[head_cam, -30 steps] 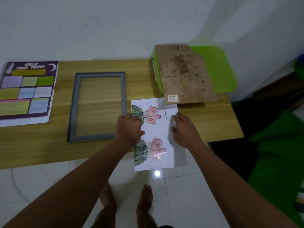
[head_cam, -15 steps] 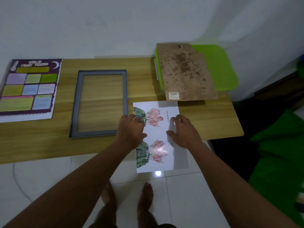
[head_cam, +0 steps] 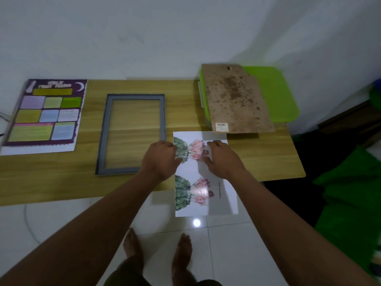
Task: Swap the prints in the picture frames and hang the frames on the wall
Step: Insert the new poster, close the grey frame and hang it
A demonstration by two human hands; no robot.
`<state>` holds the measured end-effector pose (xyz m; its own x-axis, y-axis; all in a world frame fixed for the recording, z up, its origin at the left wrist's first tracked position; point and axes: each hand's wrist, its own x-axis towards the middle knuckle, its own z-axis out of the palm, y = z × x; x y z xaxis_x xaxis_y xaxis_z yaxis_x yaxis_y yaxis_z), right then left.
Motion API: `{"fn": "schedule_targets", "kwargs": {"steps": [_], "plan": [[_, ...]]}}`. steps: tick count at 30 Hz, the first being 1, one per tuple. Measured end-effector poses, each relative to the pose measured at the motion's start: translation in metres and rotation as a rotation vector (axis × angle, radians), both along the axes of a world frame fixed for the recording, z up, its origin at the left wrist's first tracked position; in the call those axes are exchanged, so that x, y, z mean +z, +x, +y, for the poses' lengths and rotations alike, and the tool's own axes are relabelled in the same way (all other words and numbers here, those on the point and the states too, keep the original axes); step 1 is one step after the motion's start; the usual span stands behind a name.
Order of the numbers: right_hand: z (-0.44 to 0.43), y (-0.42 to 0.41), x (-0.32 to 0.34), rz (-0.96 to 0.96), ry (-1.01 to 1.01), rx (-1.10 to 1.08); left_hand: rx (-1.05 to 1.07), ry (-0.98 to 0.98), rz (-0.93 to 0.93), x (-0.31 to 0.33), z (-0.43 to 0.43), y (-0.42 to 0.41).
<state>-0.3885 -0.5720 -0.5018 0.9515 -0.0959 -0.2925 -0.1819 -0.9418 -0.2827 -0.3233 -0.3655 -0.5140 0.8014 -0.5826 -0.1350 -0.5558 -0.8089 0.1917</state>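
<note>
A white print with two cactus-and-pink-flower pictures (head_cam: 218, 195) lies on the wooden table (head_cam: 263, 157), its near half hanging past the front edge. My left hand (head_cam: 160, 159) presses on its left edge and my right hand (head_cam: 221, 159) rests flat on its upper middle. An empty grey picture frame (head_cam: 133, 134) lies flat just left of my left hand. A purple print with coloured boxes (head_cam: 46, 113) lies at the table's far left. The brown stained backing board (head_cam: 235, 100) rests on a green lidded bin.
The green bin (head_cam: 276, 93) stands at the table's back right against the white wall (head_cam: 144, 34). Green fabric (head_cam: 348, 195) covers the floor at the right. My bare feet (head_cam: 156, 246) stand on white tiles below the table's front edge.
Both hands have slid slightly further up the cactus print and closer together. The print itself stays where it was, and the frame, board and purple print have not moved.
</note>
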Motion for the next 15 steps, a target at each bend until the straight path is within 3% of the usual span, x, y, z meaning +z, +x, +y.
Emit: {"fn": "schedule_targets", "kwargs": {"steps": [6,15], "plan": [[0.070,0.051,0.029,0.006,0.037,0.092,0.163,-0.076,0.012,0.033,0.070,0.039],[0.227,0.156,0.053,0.004,0.068,0.146,0.386,-0.198,0.030,0.049,0.246,0.125]]}}
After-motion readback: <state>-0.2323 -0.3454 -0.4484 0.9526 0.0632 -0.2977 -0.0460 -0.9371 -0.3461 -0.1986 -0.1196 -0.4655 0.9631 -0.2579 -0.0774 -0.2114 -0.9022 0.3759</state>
